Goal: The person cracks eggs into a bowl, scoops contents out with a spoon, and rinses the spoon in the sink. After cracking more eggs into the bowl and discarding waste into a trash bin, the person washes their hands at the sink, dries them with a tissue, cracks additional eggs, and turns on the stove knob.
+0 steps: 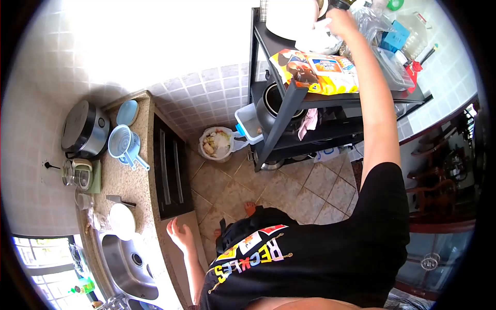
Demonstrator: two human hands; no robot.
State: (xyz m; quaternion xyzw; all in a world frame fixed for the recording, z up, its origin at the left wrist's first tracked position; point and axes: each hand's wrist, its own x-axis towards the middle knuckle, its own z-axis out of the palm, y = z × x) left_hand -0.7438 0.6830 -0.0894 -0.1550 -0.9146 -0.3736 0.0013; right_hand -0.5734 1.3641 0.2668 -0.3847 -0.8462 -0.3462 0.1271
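Observation:
My right hand (pixel 341 24) reaches over the top of a black shelf rack, its fingers bent down at a white plastic bag (pixel 318 42). What the fingers hold, if anything, is hard to make out. Beside it stand a large white rounded container (pixel 292 18) and a clump of clear plastic bags (pixel 371 23). A yellow and orange food packet (pixel 320 72) lies at the shelf's near edge, left of my forearm. My left hand (pixel 180 235) hangs free by the counter's front, fingers spread, holding nothing.
Left, the stone counter (pixel 147 204) bears a rice cooker (pixel 87 129), a blue strainer (pixel 124 142), a cleaver (pixel 120 201), a white plate (pixel 122 221) and a sink (pixel 129 266). A lined waste bin (pixel 216 144) stands on the floor; a dark pot (pixel 281 111) sits on the lower shelf.

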